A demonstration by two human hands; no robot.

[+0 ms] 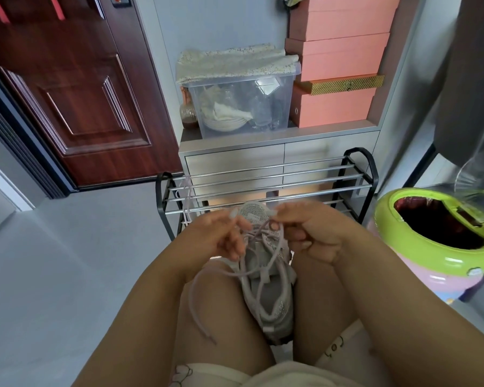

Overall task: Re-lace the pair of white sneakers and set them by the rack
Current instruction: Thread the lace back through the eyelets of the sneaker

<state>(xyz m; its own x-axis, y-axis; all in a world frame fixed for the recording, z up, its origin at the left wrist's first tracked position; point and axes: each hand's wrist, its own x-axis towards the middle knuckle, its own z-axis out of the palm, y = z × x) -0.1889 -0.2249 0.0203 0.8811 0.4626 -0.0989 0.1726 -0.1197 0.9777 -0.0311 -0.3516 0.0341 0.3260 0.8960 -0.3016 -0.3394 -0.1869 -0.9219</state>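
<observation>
She's down low in front of the black-framed shoe rack with chrome rails (266, 181), one pale grey-white mesh sneaker (266, 277) wedged between her knees, toe pointing at the rack. Both hands are up at the toe end of the lacing. The left hand (221, 236) has its fingers curled, pinching a strand of the soft pale lilac shoelace (196, 289); the right hand (310, 233) is closed on the other strand, fingers tucked in tight. One long loose end trails down over her left thigh.

That lace looks limp and light, the sort that slips back through an eyelet, so I'd say the stiff tip is the place to take it. The shoe itself seems light with a soft, giving upper; steadying it by the firmer sole or heel looks wiser. Another pale lace (186, 199) hangs off the rack's left end. The second sneaker I can't spot from here.
</observation>
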